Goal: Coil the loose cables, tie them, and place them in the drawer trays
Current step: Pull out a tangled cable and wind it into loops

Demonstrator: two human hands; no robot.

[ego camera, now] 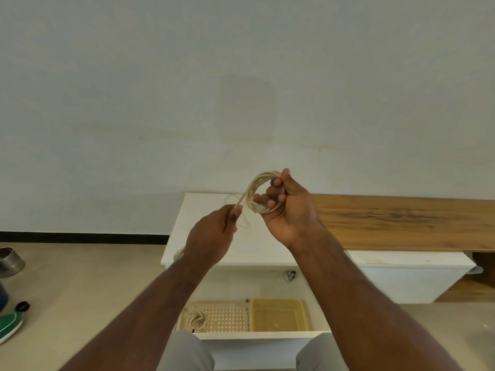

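The coil point(261, 191) was judged liable to spring apart if tension on the free end were lost, because no tie was yet seen on it. The coil was held looped over the curled fingers of the right hand point(288, 210), above the open drawer point(254, 336), while its free end was pinched in the left hand point(211, 236). 1 coiled cable point(197, 320) was already laid in the perforated tray point(227, 317).

A white cabinet top point(203, 210) adjoins a wooden countertop point(401, 223) on its right. A thin loose cable strand point(245, 223) lies on the white top. Below, an open white drawer point(257, 336) holds a perforated beige tray point(227, 317), with a coiled cable point(197, 321) in it, and just beside it a yellow tray point(278, 315).
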